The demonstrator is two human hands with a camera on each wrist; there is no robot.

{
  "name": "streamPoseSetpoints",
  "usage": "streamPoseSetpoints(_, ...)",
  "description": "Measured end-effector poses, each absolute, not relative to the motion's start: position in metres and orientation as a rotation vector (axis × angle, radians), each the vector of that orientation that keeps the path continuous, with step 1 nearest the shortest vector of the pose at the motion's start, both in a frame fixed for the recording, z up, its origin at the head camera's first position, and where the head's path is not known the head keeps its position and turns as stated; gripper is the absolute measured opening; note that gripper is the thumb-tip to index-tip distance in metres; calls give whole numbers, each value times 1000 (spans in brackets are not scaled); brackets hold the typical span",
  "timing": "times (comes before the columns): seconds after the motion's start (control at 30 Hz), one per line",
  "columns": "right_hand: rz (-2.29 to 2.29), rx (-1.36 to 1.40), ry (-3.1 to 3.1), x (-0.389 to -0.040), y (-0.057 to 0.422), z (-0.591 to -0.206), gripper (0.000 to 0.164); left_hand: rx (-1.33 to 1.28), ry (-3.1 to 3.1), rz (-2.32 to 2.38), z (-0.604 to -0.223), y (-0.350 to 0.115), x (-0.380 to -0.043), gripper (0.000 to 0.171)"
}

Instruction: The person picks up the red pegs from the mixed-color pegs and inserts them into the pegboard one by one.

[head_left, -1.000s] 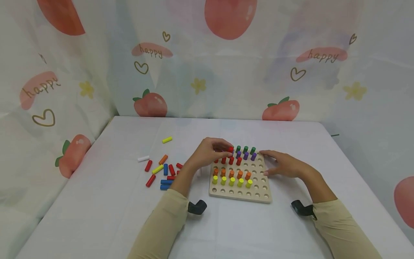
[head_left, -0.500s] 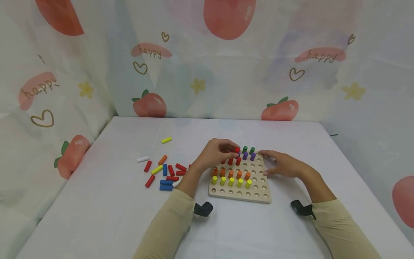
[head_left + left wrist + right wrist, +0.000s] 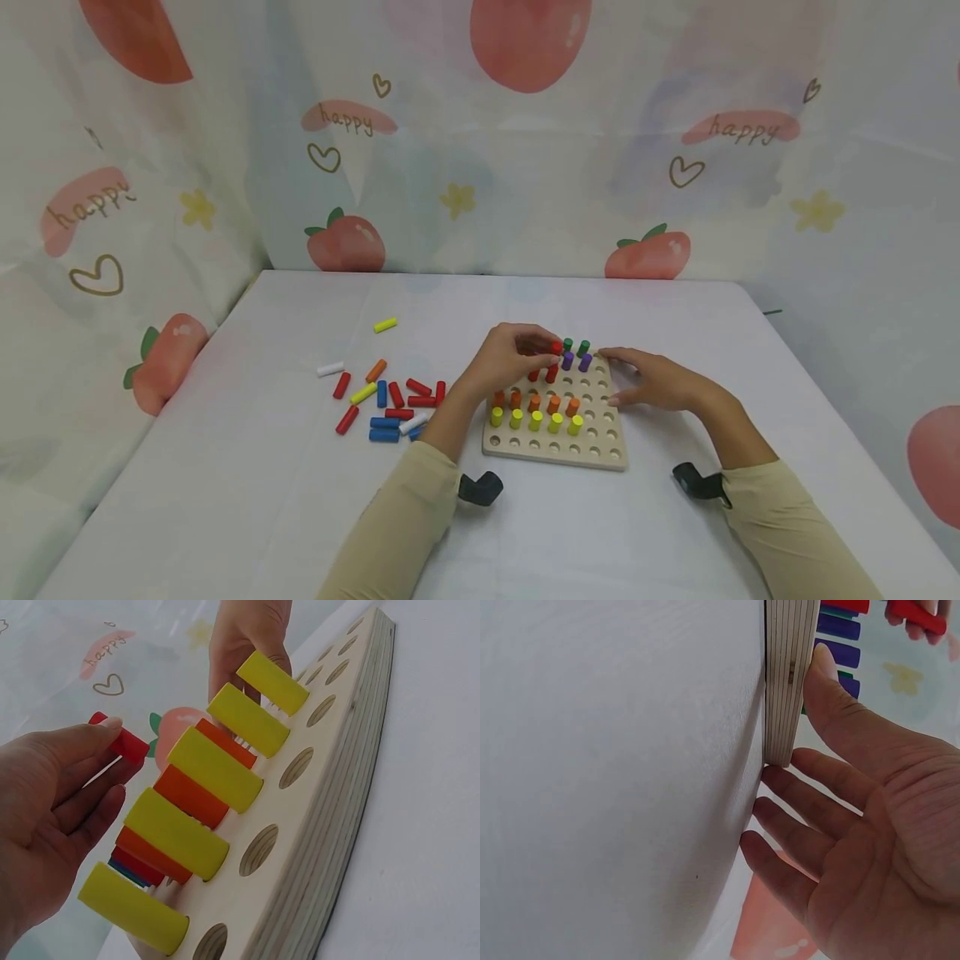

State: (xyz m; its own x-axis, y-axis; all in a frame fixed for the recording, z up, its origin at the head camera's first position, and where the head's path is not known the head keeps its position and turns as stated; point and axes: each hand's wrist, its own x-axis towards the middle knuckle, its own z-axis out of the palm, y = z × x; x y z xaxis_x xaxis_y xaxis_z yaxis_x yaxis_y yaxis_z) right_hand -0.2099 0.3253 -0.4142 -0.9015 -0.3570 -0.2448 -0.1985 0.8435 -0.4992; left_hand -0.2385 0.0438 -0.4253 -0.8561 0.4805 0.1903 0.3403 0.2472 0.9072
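Note:
A wooden peg board lies on the table, carrying rows of upright yellow pegs, orange pegs, red pegs, purple pegs and green pegs. Over its far part, my left hand pinches a red peg between thumb and fingers. The left wrist view shows this peg raised and tilted, apart from the board. My right hand is at the board's right edge, thumb against it and fingers extended. My left hand hides part of the far left rows.
Left of the board lie loose pegs: several red ones, blue ones, white ones, an orange one and yellow ones. A patterned cloth hangs behind the white table.
My left hand has moved right over the board with the red peg, uncovering more loose pegs at its left. My right hand has stayed at the board's edge.

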Motion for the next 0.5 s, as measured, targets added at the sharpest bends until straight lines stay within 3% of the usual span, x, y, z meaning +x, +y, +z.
streamPoseSetpoints(0.5, -676, -425, 2697, -209, 324, -412, 88, 740, 2383, 1688, -430, 53, -236, 21)
